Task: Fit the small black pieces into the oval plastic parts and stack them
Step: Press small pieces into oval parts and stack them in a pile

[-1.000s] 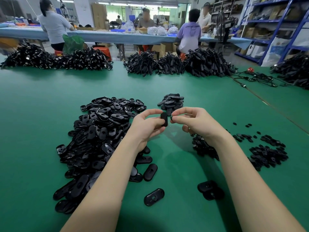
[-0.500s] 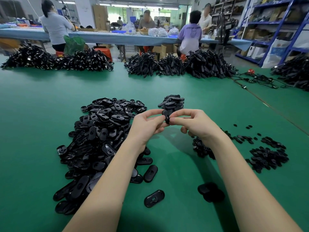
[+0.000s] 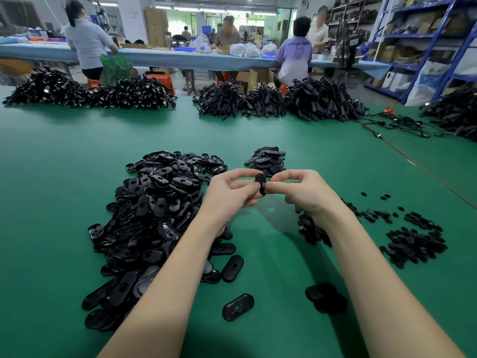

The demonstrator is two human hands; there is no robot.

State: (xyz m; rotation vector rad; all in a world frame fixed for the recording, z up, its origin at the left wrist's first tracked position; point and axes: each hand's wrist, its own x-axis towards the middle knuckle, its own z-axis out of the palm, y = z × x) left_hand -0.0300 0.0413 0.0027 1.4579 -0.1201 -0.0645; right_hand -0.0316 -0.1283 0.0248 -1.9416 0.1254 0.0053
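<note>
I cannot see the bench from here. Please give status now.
Left hand and right hand both pinch one oval part above the table. Finished stack just behind. Nothing in the way.

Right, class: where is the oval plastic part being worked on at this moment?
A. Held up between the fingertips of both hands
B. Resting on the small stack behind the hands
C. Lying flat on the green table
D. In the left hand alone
A: the oval part is pinched between the left hand and the right hand, above the green table.
</note>
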